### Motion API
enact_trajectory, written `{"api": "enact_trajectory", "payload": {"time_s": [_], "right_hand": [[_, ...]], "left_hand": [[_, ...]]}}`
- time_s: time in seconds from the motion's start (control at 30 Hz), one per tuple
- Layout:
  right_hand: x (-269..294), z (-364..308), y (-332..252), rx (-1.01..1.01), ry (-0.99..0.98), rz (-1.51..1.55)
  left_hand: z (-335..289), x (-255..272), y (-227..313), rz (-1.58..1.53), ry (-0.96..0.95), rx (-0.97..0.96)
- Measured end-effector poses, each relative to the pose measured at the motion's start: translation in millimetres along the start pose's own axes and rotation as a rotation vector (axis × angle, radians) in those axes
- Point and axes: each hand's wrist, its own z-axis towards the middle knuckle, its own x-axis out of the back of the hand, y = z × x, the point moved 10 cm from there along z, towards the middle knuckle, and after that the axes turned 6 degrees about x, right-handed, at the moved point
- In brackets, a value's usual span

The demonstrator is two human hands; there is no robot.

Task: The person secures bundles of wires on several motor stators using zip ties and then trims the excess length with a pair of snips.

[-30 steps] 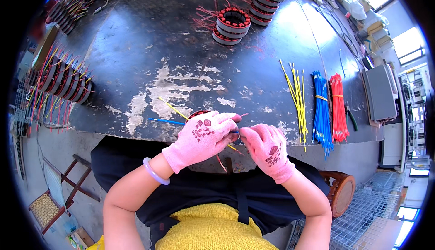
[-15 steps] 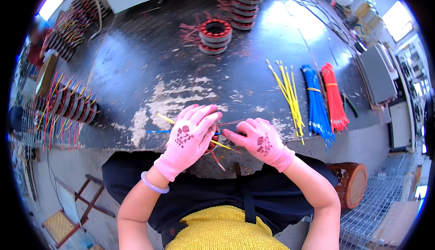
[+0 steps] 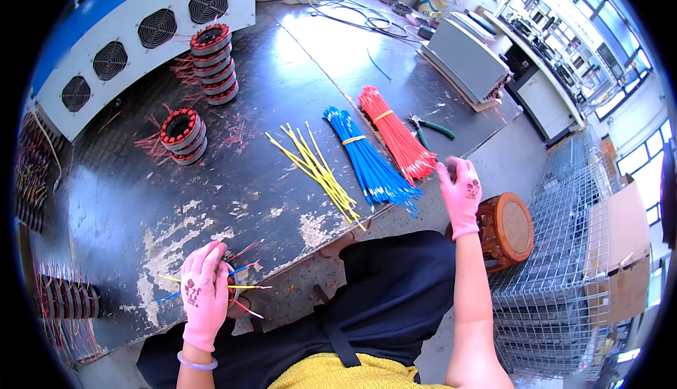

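My left hand [image 3: 203, 290], in a pink glove, is closed over a small wire-wound stator [image 3: 231, 281] at the table's front edge and hides most of it. A yellow wire [image 3: 248, 287] and a blue wire [image 3: 242, 270] stick out past the hand, along with thin reddish leads. My right hand [image 3: 462, 190], also gloved in pink, hovers by the near end of a banded bundle of red wires [image 3: 396, 137]. Its thumb and fingers look apart, with nothing visible between them. Left of that bundle lie a banded blue wire bundle [image 3: 365, 160] and several loose yellow wires [image 3: 317, 174].
Green-handled pliers [image 3: 431, 129] lie beyond the red wires. Stacked stators [image 3: 214, 64] and a shorter stack [image 3: 183, 135] stand toward the back left. More wired stators [image 3: 70, 297] sit at the left edge. A wooden stool [image 3: 509, 230] and wire cage [image 3: 550, 283] are at right.
My right hand has left the stator and moved right to the red wire bundle. My left hand still holds the stator. The view has swung to the right.
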Motion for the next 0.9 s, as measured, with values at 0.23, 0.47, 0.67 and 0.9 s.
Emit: {"api": "enact_trajectory", "payload": {"time_s": [0.23, 0.47, 0.67, 0.9], "right_hand": [[-44.1, 29.1, -25.3, 0.077, -0.201, -0.236], [-44.8, 34.1, -20.5, 0.045, -0.164, -0.225], [-16.0, 26.4, -27.4, 0.049, 0.018, -0.109], [-13.4, 3.0, -2.9, -0.034, 0.020, 0.361]], "left_hand": [[0.0, 1.8, -0.9, 0.016, -0.008, 0.011], [-0.2, 1.5, -1.4, 0.006, -0.001, 0.010], [-1.5, 2.7, -1.0, 0.003, 0.029, 0.008], [-2.8, 4.1, -4.0, 0.000, 0.042, 0.009]]}}
